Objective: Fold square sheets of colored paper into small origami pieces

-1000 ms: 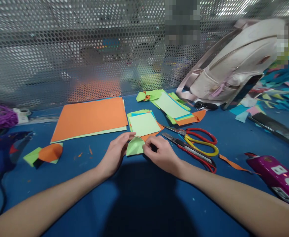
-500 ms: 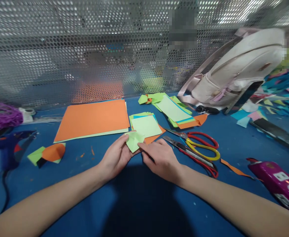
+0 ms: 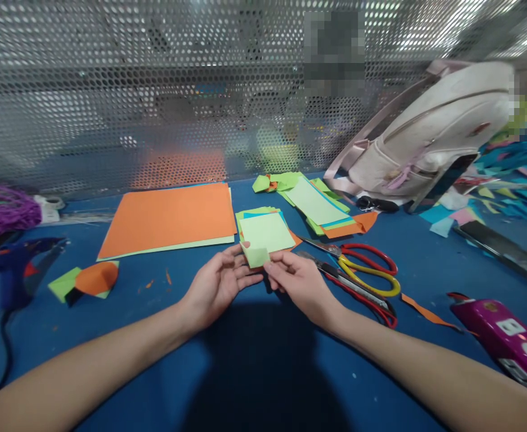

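Observation:
Both my hands hold one small folded light-green paper piece (image 3: 255, 255) just above the blue table (image 3: 254, 360). My left hand (image 3: 218, 283) pinches its left side with palm turned up. My right hand (image 3: 300, 282) pinches its right edge. Right behind the piece lies a small stack of square papers (image 3: 267, 231), light green on top with blue and orange beneath. Red and yellow scissors (image 3: 366, 264) and a utility knife (image 3: 353, 288) lie just right of my right hand.
A large orange sheet (image 3: 168, 217) lies at the back left, a second paper stack (image 3: 317, 207) at the back centre. A folded green-orange piece (image 3: 86, 281) sits left. A pink backpack (image 3: 429, 138), a magenta power strip (image 3: 506, 339) and a perforated metal screen (image 3: 155, 90) bound the space.
The green piece was pressed on the table; now it is lifted, looks smaller, and is held between both hands' fingertips. My left palm has turned upward.

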A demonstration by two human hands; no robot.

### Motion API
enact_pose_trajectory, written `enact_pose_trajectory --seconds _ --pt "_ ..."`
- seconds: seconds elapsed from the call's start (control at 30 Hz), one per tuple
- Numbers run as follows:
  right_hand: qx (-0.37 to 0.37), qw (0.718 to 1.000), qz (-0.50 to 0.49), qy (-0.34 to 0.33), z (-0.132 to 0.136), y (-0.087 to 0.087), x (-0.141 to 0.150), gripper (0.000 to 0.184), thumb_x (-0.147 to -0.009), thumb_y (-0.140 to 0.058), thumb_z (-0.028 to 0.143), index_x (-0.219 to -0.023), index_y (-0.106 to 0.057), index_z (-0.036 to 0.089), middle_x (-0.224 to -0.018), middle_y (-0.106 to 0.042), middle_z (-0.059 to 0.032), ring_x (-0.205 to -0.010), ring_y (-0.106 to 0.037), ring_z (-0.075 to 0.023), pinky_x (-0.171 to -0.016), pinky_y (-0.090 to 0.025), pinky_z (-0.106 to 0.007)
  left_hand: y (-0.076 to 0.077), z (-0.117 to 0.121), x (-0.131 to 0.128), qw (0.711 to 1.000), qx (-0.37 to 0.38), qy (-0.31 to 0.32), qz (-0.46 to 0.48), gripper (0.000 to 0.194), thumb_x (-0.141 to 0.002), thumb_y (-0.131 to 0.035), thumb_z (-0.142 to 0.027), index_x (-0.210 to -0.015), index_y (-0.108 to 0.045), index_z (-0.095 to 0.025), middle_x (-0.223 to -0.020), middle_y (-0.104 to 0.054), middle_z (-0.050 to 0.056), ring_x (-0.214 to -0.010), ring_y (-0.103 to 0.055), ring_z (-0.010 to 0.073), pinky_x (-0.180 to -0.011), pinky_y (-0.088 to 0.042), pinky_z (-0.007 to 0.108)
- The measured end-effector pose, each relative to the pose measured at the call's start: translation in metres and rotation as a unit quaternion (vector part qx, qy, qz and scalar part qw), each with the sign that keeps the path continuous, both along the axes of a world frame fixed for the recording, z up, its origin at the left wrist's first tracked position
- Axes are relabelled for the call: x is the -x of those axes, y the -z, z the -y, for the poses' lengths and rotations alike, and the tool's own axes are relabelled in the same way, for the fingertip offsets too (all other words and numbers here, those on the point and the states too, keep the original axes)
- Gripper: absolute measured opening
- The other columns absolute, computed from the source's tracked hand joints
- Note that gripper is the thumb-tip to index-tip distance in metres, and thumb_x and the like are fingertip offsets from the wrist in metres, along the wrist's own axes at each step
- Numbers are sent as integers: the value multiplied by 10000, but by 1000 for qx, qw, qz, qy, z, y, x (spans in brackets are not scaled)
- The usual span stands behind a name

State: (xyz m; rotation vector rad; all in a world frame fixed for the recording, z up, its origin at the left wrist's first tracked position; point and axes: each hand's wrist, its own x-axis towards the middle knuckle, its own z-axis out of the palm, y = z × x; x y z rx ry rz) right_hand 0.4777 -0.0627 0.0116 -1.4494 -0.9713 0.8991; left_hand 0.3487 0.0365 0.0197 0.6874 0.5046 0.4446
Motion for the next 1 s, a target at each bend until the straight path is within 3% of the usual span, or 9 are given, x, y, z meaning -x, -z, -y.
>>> enact_pose_trajectory --seconds 0.1,0.2,0.37,0.53,0.63,0.87,1.0 --pt "32 972 -233 -8 -1 -7 3 258 -741 -668 391 -717 -545 166 -487 -491 68 -410 -346 -47 -443 -244 -210 1 -1 1 999 -40 3 -12 274 -756 -467 -76 -991 -591 -144 -965 -673 88 -846 -650 203 -725 -536 336" --pt "41 937 -345 -22 -2 -8 3 313 -690 -723 353 -635 -481 162 -460 -470 76 -384 -306 -29 -427 -204 -206 1 -1 2 997 -75 15 -21 187 -772 -515 -97 -930 -605 -141 -976 -659 80 -848 -635 187 -709 -534 310" --pt "43 923 -381 -30 -4 -7 -1 288 -673 -727 319 -646 -491 155 -458 -488 73 -378 -326 -28 -426 -207 -201 -1 -1 3 986 -150 -3 -65 148 -779 -619 -198 -909 -630 -129 -822 -631 54 -732 -599 150 -575 -493 240" --pt "63 920 -377 -83 -4 -9 -3 292 -651 -727 276 -623 -460 160 -432 -475 83 -356 -295 -16 -420 -178 -192 -2 -2 5 969 -230 -26 -90 221 -767 -669 -259 -949 -643 -136 -648 -572 -6 -538 -493 74 -487 -390 191" --pt "101 902 -404 -112 -2 -10 -3 303 -662 -714 262 -593 -436 164 -412 -451 88 -346 -287 -16 -417 -187 -189 -2 -3 6 964 -248 -39 -89 254 -751 -690 -268 -972 -630 -159 -642 -543 -36 -459 -428 39 -448 -335 180" --pt "152 844 -502 -114 -2 -8 -6 234 -723 -666 270 -651 -474 156 -489 -464 97 -346 -282 -6 -403 -247 -175 -4 -4 5 971 -222 -57 -71 287 -738 -700 -249 -977 -559 -181 -546 -475 -87 -385 -395 32 -397 -285 173" --pt "158 845 -506 -74 -4 -8 -5 188 -723 -675 251 -717 -522 142 -574 -509 69 -400 -368 -11 -389 -235 -150 -5 -4 4 983 -158 -51 -79 314 -710 -709 -240 -968 -541 -178 -468 -464 -101 -343 -388 40 -376 -294 175"
